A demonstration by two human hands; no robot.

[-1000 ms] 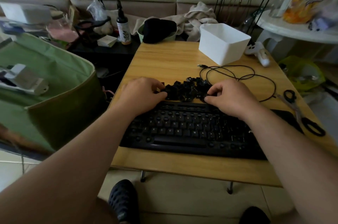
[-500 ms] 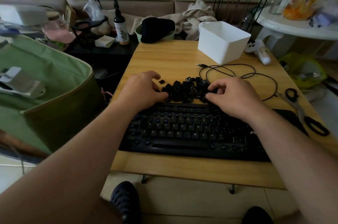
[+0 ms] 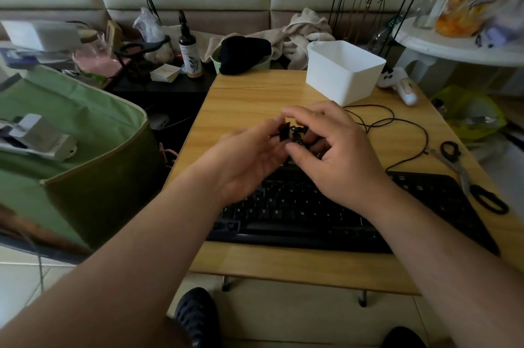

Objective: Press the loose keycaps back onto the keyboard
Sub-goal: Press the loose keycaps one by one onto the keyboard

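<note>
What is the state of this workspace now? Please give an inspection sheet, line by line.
Surface: wooden table, partly covered.
Job's things: black keyboard at the near edge; one keycap lifted; loose keycaps mostly hidden behind the hands.
Clutter: white bin, scissors.
Hands: left hand pinches the keycap; right hand beside it, fingers curled, contact unclear.
Cables: black cable looped right of the hands.
Surroundings: green bag at the left, white side table at the right.

Dim, flat indoor light with a greenish cast, brightest at upper right where the round white shelf (image 3: 465, 46) washes out and smears; fingertips mid-frame motion-blurred, keyboard (image 3: 297, 220) underexposed with legends barely legible, wide-angle bending at edges, soft shadows only.
</note>
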